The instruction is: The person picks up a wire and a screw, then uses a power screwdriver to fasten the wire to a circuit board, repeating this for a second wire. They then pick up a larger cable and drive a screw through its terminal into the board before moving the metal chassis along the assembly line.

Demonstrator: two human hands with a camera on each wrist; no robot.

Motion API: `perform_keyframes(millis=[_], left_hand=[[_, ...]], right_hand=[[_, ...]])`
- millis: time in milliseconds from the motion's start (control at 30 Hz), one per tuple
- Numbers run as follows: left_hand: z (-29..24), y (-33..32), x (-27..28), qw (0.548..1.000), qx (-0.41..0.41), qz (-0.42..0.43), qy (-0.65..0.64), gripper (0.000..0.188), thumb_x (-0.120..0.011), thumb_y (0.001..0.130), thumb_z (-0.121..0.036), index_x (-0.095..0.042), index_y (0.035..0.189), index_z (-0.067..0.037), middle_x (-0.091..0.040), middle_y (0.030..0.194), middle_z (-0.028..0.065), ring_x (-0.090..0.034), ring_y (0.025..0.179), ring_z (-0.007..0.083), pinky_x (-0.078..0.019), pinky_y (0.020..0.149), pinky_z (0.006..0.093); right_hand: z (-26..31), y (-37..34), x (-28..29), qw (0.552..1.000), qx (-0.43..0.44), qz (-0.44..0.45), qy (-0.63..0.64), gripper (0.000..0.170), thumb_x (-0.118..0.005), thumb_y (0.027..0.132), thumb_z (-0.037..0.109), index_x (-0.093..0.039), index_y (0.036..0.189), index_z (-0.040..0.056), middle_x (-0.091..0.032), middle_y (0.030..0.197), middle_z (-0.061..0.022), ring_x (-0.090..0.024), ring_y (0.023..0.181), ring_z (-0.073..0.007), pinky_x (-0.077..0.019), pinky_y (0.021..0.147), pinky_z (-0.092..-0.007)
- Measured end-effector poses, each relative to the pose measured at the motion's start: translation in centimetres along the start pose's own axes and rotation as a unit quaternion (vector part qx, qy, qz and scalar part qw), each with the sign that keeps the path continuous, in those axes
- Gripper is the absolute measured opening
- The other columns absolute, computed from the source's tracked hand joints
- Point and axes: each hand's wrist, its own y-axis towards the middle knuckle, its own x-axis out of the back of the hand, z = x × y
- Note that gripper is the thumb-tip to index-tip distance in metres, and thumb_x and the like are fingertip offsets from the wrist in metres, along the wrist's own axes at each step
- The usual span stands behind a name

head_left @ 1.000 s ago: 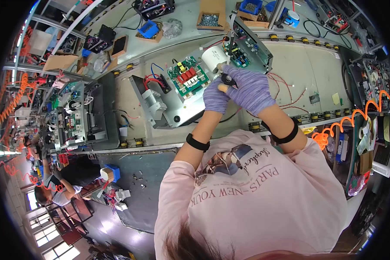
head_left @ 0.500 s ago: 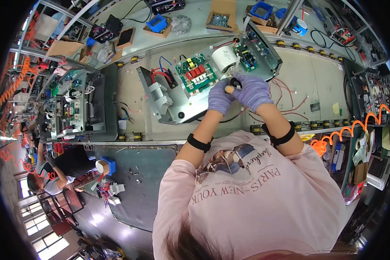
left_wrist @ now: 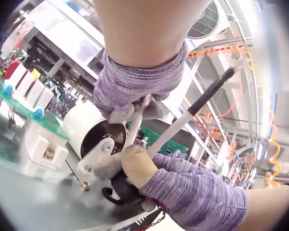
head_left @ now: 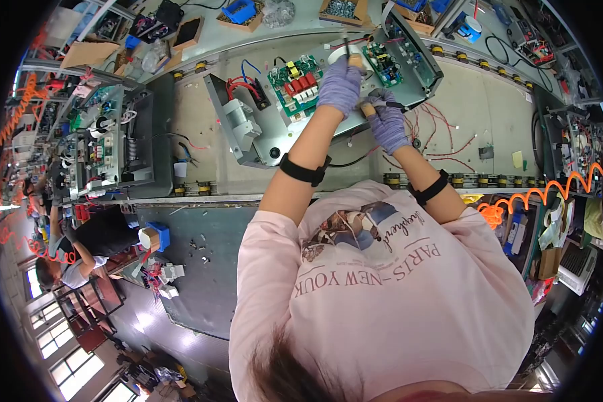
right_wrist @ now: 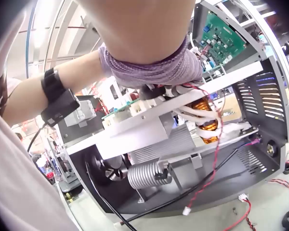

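Note:
Both hands wear purple knit gloves with bare fingertips and work over an electronics chassis (head_left: 254,144). My left hand (head_left: 340,90) is beside a white cylinder (left_wrist: 82,122), pinching a white-sleeved cable (left_wrist: 135,126) between thumb and finger. Lower and nearer the body, my right hand (head_left: 386,127) pinches the white cable close to a black ring (left_wrist: 123,190). Another length of cable with a black sleeve (left_wrist: 212,90) sticks out above the right hand in the left wrist view. The right hand's fingers are hidden behind the chassis plate in the right wrist view.
A green circuit board (head_left: 291,104) with red and white blocks lies left of the hands. Thin red wires (head_left: 442,137) trail on the bench to the right. Another chassis (head_left: 107,141) stands left. An orange coiled hose (head_left: 529,189) hangs at right; screw boxes (head_left: 342,10) line the back.
My left hand has moved forward, away from the right hand, to beside the white cylinder. My right hand has shifted slightly forward and stays near the chassis edge.

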Motion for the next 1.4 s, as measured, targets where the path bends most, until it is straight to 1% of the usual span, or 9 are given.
perform_keyframes(millis=[300, 433, 567, 667, 833, 1033, 1100, 1267, 1400], left_hand=[[4.6, -7.2, 5.8, 0.859, 0.351, -0.118, -0.354, 0.030, -0.046, 0.090, -0.029, -0.052, 0.098, 0.000, -0.056, 0.069, 0.0065, -0.050, 0.053, 0.0083, -0.0409, 0.040, 0.0192], [4.2, -12.0, 8.7, 0.895, 0.227, -0.083, -0.375, 0.034, -0.049, 0.089, -0.026, -0.050, 0.113, -0.002, -0.063, 0.086, 0.0090, -0.054, 0.058, 0.0077, -0.0436, 0.047, 0.0196], [7.6, -16.7, 8.3, 0.951, 0.272, 0.079, -0.124, 0.029, -0.050, 0.087, -0.021, -0.053, 0.107, 0.000, -0.060, 0.097, 0.0118, -0.058, 0.065, 0.0145, -0.0482, 0.056, 0.0267], [8.3, -18.3, 6.4, 0.977, 0.157, 0.128, 0.065, 0.029, -0.052, 0.085, -0.017, -0.053, 0.108, -0.001, -0.059, 0.102, 0.0149, -0.060, 0.077, 0.0232, -0.0480, 0.067, 0.0322], [12.1, -17.8, 2.3, 0.926, -0.146, 0.137, 0.321, 0.037, -0.053, 0.081, -0.025, -0.052, 0.114, -0.008, -0.054, 0.111, 0.0139, -0.048, 0.106, 0.0273, -0.0310, 0.094, 0.0462], [11.7, -17.3, 3.2, 0.888, -0.058, 0.299, 0.345, 0.024, -0.052, 0.080, -0.027, -0.057, 0.102, -0.017, -0.058, 0.096, 0.0040, -0.053, 0.093, 0.0213, -0.0322, 0.087, 0.0476], [12.9, -17.6, 2.9, 0.897, -0.047, 0.264, 0.350, 0.021, -0.053, 0.080, -0.027, -0.057, 0.098, -0.018, -0.059, 0.091, 0.0023, -0.054, 0.089, 0.0208, -0.0336, 0.083, 0.0464], [11.7, -16.4, 1.2, 0.911, -0.058, 0.236, 0.333, 0.020, -0.052, 0.080, -0.027, -0.058, 0.096, -0.017, -0.060, 0.087, 0.0038, -0.055, 0.086, 0.0223, -0.0346, 0.080, 0.0441], [12.2, -15.9, 0.7, 0.929, -0.024, 0.180, 0.323, 0.022, -0.054, 0.078, -0.022, -0.057, 0.098, -0.013, -0.058, 0.092, 0.0082, -0.054, 0.088, 0.0255, -0.0370, 0.082, 0.0427]], right_hand=[[2.2, 1.5, 0.9, 0.963, -0.022, -0.043, -0.266, 0.034, -0.054, 0.078, 0.027, -0.055, 0.095, -0.0026, -0.053, 0.096, -0.0222, -0.054, 0.084, -0.0340, -0.0443, 0.075, -0.0403], [5.4, -1.5, 4.7, 0.967, 0.003, -0.034, -0.251, 0.027, -0.057, 0.076, 0.029, -0.057, 0.081, 0.0030, -0.053, 0.077, -0.0135, -0.055, 0.074, -0.0299, -0.0436, 0.066, -0.0385], [5.1, -5.5, 1.5, 0.910, 0.146, 0.347, -0.170, 0.024, -0.062, 0.073, 0.029, -0.058, 0.080, 0.0060, -0.054, 0.076, -0.0112, -0.054, 0.073, -0.0301, -0.0434, 0.067, -0.0391], [0.6, -8.8, -5.8, 0.933, 0.224, 0.279, -0.046, 0.032, -0.059, 0.075, 0.033, -0.058, 0.089, 0.0048, -0.057, 0.085, -0.0161, -0.056, 0.079, -0.0324, -0.0439, 0.073, -0.0400], [0.1, -7.8, -8.1, 0.721, 0.007, 0.685, -0.104, 0.044, -0.051, 0.082, 0.033, -0.049, 0.117, 0.0066, -0.051, 0.116, -0.0175, -0.049, 0.105, -0.0319, -0.0382, 0.088, -0.0391], [-3.3, -8.6, 8.3, 0.873, -0.063, 0.476, 0.087, 0.034, -0.046, 0.087, 0.020, -0.047, 0.119, 0.0084, -0.059, 0.092, -0.0131, -0.055, 0.084, -0.0297, -0.0421, 0.080, -0.0375], [-3.1, -7.0, 13.9, 0.797, -0.310, 0.451, 0.255, 0.031, -0.048, 0.086, 0.014, -0.049, 0.117, 0.0090, -0.054, 0.079, -0.0044, -0.051, 0.072, -0.0152, -0.0432, 0.069, -0.0279], [-1.4, -7.3, 15.3, 0.598, -0.253, 0.341, 0.679, 0.036, -0.055, 0.083, 0.010, -0.047, 0.118, 0.0026, -0.056, 0.081, -0.0028, -0.053, 0.073, -0.0085, -0.0443, 0.067, -0.0218], [0.7, -6.7, 11.8, 0.711, -0.248, 0.223, 0.619, 0.037, -0.061, 0.079, 0.013, -0.053, 0.114, 0.0026, -0.061, 0.089, -0.0065, -0.058, 0.082, -0.0119, -0.0466, 0.073, -0.0256]])
